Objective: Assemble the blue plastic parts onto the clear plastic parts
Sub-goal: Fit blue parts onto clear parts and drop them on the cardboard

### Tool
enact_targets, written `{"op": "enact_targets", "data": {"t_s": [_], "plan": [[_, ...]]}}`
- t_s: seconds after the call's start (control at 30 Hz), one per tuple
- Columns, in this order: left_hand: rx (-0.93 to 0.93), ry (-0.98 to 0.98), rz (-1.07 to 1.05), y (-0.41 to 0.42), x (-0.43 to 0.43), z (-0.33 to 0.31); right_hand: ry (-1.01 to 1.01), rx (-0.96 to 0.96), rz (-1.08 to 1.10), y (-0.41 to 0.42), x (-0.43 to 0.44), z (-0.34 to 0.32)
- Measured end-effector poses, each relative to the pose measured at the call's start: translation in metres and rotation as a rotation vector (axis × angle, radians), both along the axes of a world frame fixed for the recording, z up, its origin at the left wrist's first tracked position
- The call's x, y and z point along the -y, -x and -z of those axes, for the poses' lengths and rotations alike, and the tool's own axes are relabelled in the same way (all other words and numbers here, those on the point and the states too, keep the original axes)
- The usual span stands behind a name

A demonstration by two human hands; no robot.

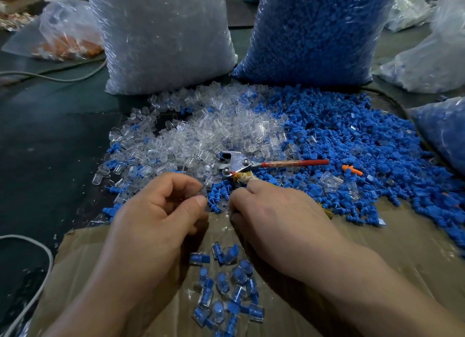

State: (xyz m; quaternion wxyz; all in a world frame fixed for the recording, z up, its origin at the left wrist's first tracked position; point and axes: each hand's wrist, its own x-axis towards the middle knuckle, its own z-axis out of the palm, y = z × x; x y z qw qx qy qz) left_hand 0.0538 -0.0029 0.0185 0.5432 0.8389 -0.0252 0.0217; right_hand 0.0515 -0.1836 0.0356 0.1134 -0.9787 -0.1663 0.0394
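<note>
**Between pieces, hands at the near edge of the loose parts**

The crimping tool with its red handle lies in the middle of the desk. The clear parts are heaped behind and to the left of the tool, and the blue parts spread to the right of it. Nearer the person than the tool, a small cluster of finished pieces lies on cardboard.

The left hand, just in front of the tool, has curled fingers with thumb and forefinger drawn together. Whether they pinch a clear part I cannot tell, as it is too transparent. The right hand, also just in front of the tool, curls its fingers over the tool's yellow-wrapped lower handle and seems to grip it.

The step looks like fetching the next pair. The next move calls for a clear part in one hand and a blue one lined up with its opening and pushed home
</note>
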Motion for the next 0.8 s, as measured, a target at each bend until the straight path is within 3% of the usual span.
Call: {"op": "enact_targets", "data": {"t_s": [0.1,0.17,0.3,0.43,0.53,0.67,0.8], "plan": [[-0.114,0.28,-0.039,0.0,-0.001,-0.002,-0.016,0.04,0.013,0.002,-0.002,0.002],[-0.145,0.367,-0.06,0.001,0.001,-0.004,-0.049,0.068,0.019,0.004,-0.002,0.004],[-0.157,0.376,-0.061,0.003,0.001,-0.004,-0.184,0.085,0.035,0.005,0.002,0.003],[-0.133,0.211,-0.009,-0.002,-0.002,0.003,-0.499,0.05,0.17,0.004,0.007,0.002],[-0.166,0.3,0.011,-0.003,-0.002,0.004,-0.78,-0.08,0.2,0.008,0.006,0.0],[-0.168,0.327,0.065,0.0,0.0,0.001,-1.171,-0.403,0.231,0.01,0.005,-0.005],[-0.152,0.316,0.076,-0.002,0.004,0.004,-1.183,-0.418,0.216,0.011,0.002,-0.004]]}}
